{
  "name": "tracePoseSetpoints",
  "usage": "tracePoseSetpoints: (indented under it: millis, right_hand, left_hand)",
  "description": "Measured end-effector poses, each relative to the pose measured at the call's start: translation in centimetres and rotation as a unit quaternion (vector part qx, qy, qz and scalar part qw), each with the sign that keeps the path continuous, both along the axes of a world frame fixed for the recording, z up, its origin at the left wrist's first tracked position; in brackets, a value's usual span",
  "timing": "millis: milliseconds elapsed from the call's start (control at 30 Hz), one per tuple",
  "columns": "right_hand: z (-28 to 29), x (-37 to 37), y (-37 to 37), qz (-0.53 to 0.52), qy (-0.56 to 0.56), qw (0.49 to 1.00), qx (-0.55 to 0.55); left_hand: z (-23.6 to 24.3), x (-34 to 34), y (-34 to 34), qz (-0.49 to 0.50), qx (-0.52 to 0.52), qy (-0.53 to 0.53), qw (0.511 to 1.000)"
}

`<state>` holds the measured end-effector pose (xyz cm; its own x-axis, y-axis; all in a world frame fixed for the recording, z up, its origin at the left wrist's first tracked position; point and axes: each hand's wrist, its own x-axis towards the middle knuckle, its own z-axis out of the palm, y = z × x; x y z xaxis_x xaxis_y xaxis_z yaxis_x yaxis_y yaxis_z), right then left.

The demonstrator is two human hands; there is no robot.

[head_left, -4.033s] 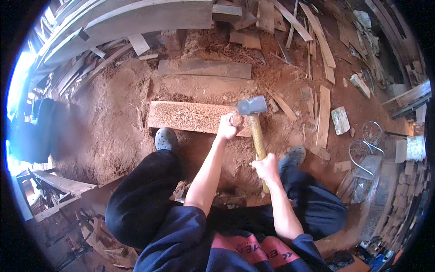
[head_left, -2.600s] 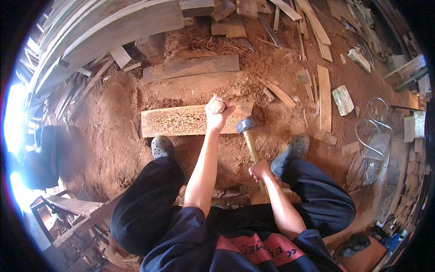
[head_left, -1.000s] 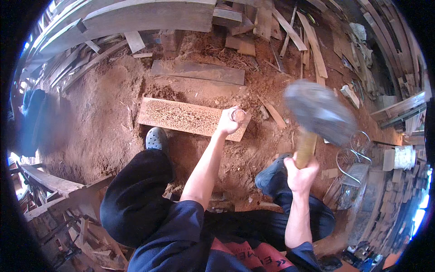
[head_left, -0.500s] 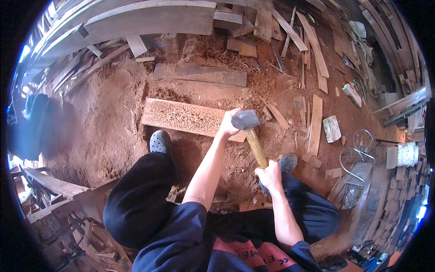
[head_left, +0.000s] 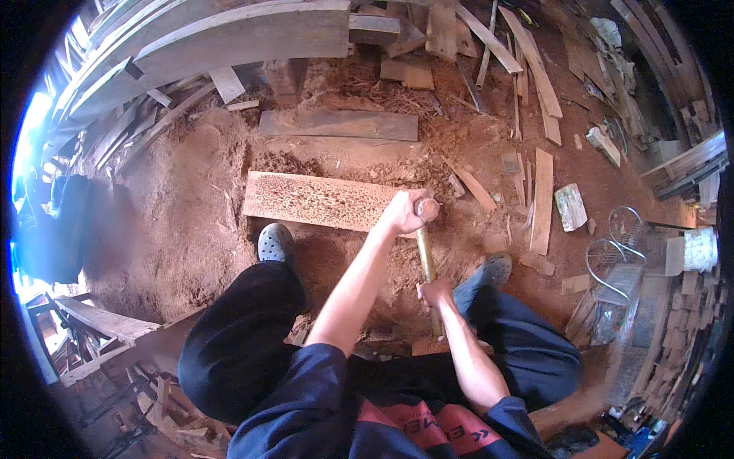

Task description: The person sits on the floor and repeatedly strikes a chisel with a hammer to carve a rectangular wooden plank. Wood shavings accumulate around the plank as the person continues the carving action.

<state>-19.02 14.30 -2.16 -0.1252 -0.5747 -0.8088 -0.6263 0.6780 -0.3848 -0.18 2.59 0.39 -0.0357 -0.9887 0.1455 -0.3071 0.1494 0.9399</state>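
Observation:
A hammer [head_left: 427, 258] with a metal head and a long yellowish handle stands tilted between my hands, the round face of its head turned up toward me. My left hand [head_left: 404, 212] is closed at the neck, right against the head; its fingertips are partly hidden. Lower down, my right hand [head_left: 437, 292] wraps round the handle, and the butt end sticks out below it. Beneath my left hand lies the right end of a flat wooden board [head_left: 264, 206], its top covered in dark pits. Both hands are over this end of the board.
My feet in grey clogs [head_left: 275, 242] flank the board on reddish dirt. Beyond it lies a darker plank [head_left: 336, 125]. Loose wood strips [head_left: 541, 203] and a whitish block [head_left: 569, 207] are at right, near a wire rack [head_left: 612, 264]. Stacked timber lines the back.
The hammer has turned so its face points up at me, and its handle is steeper. My right hand has shifted left, with more handle showing below it.

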Motion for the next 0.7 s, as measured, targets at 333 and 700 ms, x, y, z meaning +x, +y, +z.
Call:
tracePoseSetpoints:
  millis: [333,700]
  right_hand:
    - [-0.8,-0.6,-0.5,0.042,-0.024,0.999,-0.021]
    - [2.2,1.1,-1.3,0.107,0.031,0.994,-0.005]
  left_hand:
    - [5.0,10.6,-0.3,0.430,-0.010,0.121,0.895]
    - [-1.5,16.7,1.4,0.208,0.292,-0.407,0.840]
